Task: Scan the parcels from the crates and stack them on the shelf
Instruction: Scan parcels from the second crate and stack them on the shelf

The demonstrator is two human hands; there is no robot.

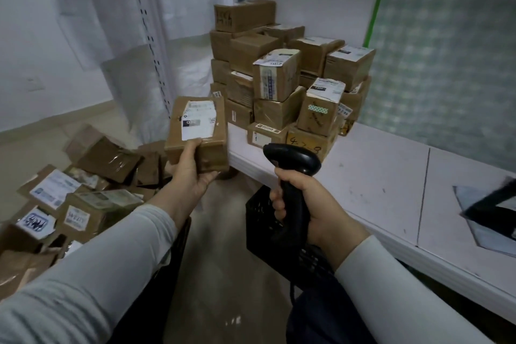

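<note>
My left grip (192,173) curls under a flat brown parcel (196,131), label up, held just beside the left end of the shelf (377,176). My right grip (310,209) wraps the handle of the black scanner (293,176), to the parcel's right. Stacked parcels (282,78) fill the shelf's far end. A black crate (259,218) stands below it, and loose parcels (83,198) are piled at the left.

A white shelf (377,176) carries a stack of taped cardboard parcels (279,78) at its far end. Well right of the stack lies a grey sheet (480,234). Below the stack, a black crate (261,220) stands on the floor (223,260).
</note>
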